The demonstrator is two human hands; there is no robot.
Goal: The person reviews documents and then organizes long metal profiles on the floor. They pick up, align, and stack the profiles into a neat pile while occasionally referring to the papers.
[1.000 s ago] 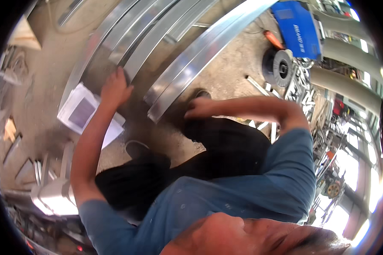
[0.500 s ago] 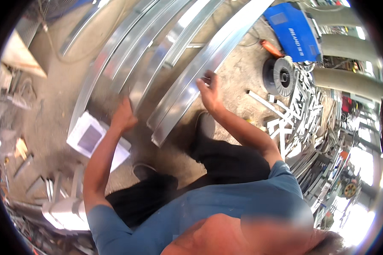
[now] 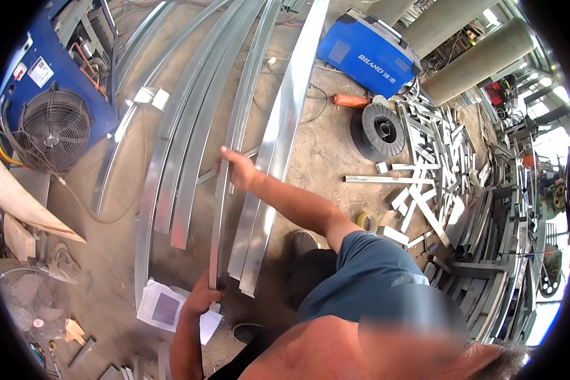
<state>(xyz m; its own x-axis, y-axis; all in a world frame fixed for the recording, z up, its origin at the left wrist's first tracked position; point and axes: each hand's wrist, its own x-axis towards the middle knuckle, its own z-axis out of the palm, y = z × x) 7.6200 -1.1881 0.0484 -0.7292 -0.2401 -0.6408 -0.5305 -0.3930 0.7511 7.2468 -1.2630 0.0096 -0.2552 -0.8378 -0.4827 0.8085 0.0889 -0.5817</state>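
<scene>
One metal profile point(image 3: 218, 235) sits in the clamped fingers point(image 3: 213, 296) of your left hand point(image 3: 200, 298), at its near end, and right hand point(image 3: 240, 172), farther along.

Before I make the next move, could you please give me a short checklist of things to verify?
1. Left hand at the near end of the narrow metal bar: ok.
2. Right hand on that bar, farther along: ok.
3. Firm grip by both hands: cannot tell.
4. Paper clear of the left forearm: not ok; in this view the forearm crosses over it.
5. Black spool apart from the bar: ok, off to the right.
</scene>
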